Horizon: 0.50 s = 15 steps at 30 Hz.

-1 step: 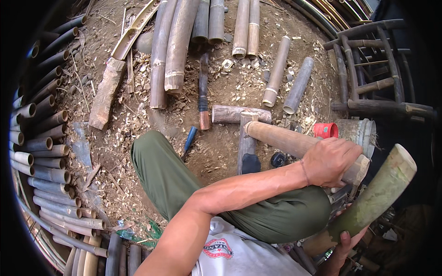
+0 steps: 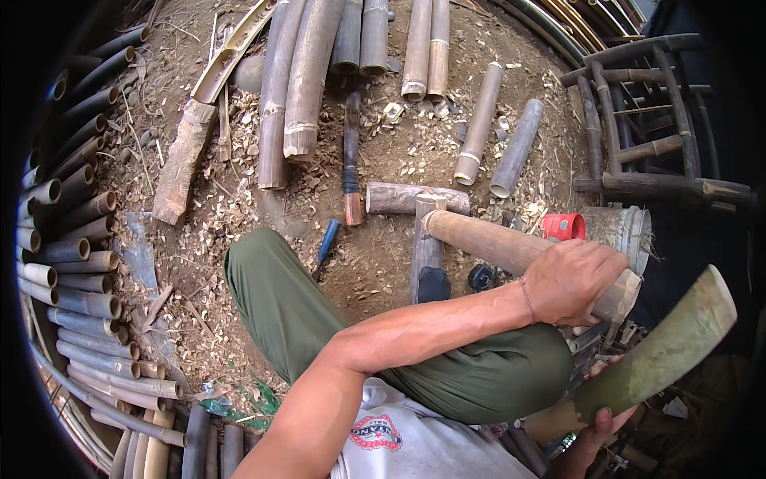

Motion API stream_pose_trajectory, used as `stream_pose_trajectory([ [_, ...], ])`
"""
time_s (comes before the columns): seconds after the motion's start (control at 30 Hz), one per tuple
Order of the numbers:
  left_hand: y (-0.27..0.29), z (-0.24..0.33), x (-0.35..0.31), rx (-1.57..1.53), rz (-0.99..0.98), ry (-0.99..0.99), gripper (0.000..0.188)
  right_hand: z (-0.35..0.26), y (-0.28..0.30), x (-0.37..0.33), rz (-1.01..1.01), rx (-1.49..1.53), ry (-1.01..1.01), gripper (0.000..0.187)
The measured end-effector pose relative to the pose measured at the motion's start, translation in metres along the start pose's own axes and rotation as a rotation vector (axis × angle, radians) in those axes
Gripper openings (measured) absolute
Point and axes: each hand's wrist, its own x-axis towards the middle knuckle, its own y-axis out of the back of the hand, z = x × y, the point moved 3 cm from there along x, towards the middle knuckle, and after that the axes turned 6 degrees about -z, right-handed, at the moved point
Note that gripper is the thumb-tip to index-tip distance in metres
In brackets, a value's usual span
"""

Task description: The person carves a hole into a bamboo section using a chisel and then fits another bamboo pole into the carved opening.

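Note:
My left hand (image 2: 570, 279) reaches across my body and grips the near end of a brown bamboo tube (image 2: 491, 242). The tube's far end lies over a short wooden post (image 2: 428, 251), beside a lying log (image 2: 399, 198). Lower right, my right hand (image 2: 604, 427) is wrapped round a thick green bamboo piece (image 2: 658, 359), which slants up to the right with its cut end raised. The lower part of that piece is brown. A blue-handled tool (image 2: 329, 239) stands near my knee. Past it lies a long dark tool (image 2: 352, 164) with a reddish-brown end.
Bamboo tubes (image 2: 88, 279) are stacked along the left, and more (image 2: 299, 104) lie ahead. A wood block (image 2: 185, 164) rests on the shaving-strewn ground. At right are a red cup (image 2: 564, 227), a grey bucket (image 2: 626, 227) and a dark bamboo frame (image 2: 646, 120).
The green bamboo piece has tipped lower, its raised end moving right and slightly down in my right hand. My left hand and the brown tube have stayed put.

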Motion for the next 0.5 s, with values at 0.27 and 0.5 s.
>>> stream_pose_trajectory([
  [0.27, 0.000, 0.000, -0.005, -0.003, -0.009, 0.005, 0.080, 0.004, -0.008, -0.012, -0.060, -0.038, -0.176, 0.105],
  [0.5, 0.002, 0.002, -0.004, 0.005, -0.015, -0.009, 0.082, 0.018, -0.011, -0.016, -0.103, -0.018, -0.233, 0.103],
])
